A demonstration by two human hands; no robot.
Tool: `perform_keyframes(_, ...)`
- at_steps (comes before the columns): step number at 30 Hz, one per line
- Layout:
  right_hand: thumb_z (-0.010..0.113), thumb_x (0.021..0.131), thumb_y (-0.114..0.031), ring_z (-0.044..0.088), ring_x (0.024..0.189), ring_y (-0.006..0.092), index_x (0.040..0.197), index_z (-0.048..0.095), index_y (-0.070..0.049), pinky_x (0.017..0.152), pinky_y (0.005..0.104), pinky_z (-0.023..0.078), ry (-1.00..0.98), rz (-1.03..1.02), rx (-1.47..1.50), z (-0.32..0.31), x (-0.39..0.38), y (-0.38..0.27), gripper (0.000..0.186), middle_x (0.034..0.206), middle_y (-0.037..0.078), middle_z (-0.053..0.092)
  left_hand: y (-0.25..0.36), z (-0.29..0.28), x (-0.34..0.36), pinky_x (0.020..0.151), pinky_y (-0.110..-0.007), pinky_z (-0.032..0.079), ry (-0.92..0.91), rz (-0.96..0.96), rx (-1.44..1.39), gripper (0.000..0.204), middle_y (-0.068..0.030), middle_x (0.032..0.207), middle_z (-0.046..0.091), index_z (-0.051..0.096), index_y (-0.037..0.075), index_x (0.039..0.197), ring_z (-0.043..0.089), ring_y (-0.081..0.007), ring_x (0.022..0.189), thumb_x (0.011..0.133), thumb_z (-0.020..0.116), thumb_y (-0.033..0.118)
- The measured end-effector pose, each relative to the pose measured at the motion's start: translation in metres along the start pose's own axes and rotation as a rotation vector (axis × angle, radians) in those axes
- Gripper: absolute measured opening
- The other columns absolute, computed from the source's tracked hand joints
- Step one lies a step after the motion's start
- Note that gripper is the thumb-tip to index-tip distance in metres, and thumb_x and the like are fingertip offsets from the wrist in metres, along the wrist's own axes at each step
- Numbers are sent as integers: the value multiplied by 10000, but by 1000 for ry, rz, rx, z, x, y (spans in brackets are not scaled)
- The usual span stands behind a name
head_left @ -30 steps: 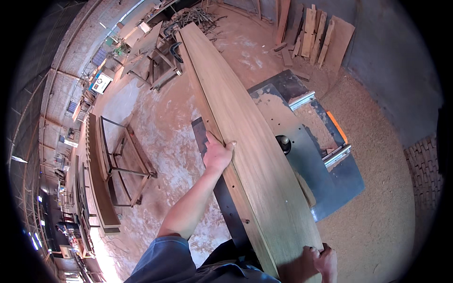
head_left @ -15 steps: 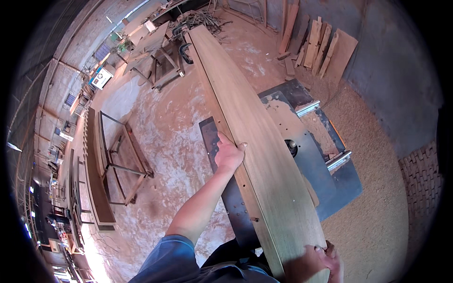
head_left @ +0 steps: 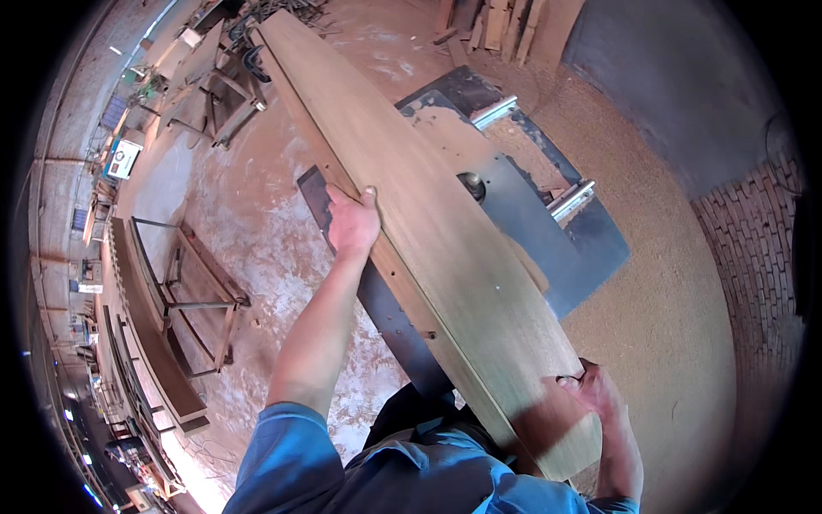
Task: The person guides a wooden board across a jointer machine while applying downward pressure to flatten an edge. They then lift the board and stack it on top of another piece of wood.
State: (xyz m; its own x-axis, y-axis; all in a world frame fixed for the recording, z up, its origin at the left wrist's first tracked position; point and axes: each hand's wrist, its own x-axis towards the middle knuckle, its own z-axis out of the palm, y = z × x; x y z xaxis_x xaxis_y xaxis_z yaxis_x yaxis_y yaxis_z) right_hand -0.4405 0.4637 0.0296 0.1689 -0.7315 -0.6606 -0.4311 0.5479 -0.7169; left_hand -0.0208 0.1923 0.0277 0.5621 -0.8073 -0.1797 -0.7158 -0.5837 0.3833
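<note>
A long pale wooden board (head_left: pixel 411 206), resting along a wooden strip (head_left: pixel 407 300) with holes in it, runs diagonally over a dark steel machine table (head_left: pixel 578 265). My left hand (head_left: pixel 351 218) grips the strip and the board's left edge around the middle, thumb at the board. My right hand (head_left: pixel 591 394) is wrapped round the board's right edge at the near end. A dark round fitting (head_left: pixel 471 186) shows beside the board on the table. A black clamp (head_left: pixel 254 65) holds the far end.
Steel rails (head_left: pixel 569 200) and sawdust lie on the machine. A metal-framed stand (head_left: pixel 197 304) and long curved pieces (head_left: pixel 154 343) are at left, trestles (head_left: pixel 223 103) at upper left, leaning planks (head_left: pixel 497 26) against the back wall, bricks (head_left: pixel 745 240) stacked at right.
The view has swung, so the machine and board sit higher and further left in the picture. My right hand appears higher, still gripping the board; my left hand keeps its hold.
</note>
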Motion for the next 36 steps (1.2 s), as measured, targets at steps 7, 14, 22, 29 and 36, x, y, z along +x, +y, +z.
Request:
perform_keyframes(7,791,695,-618,698,974,263,1158,644,41,858,363,529,70,42,-193,-4,-18,5,818,1019,188,714,-3,11,3,971,-514,467,60,43,-20,787,-316,1350,478,164,-1,1487,569,-458,1159,961,492,483)
perform_keyframes(14,840,608,-618,700,1006,281,1174,639,43,860,366,539,115,75,-215,-2,-19,37,893,1044,201,712,-9,3,-1,986,-524,451,72,52,-70,787,-345,1327,478,180,1,1485,555,-493,1154,947,491,482)
perform_keyframes(22,804,642,-639,699,904,398,1107,619,52,748,448,560,228,15,-337,0,-28,46,853,906,264,699,-3,10,0,992,-530,446,72,45,-58,790,-350,1359,454,157,-15,1502,540,-492,1179,971,450,492)
perform_keyframes(29,749,682,-668,660,742,443,943,580,40,653,500,534,402,-1,-663,13,-68,-22,773,769,225,654,-13,15,5,995,-522,443,102,50,-62,772,-346,1367,452,174,-12,1506,537,-481,1188,987,418,506)
perform_keyframes(36,682,698,-697,593,787,398,966,533,22,657,480,490,574,-9,-781,49,-104,-42,781,843,195,561,-11,15,5,1015,-507,427,117,88,-148,720,-357,1367,454,189,5,1519,520,-474,1212,1005,372,475)
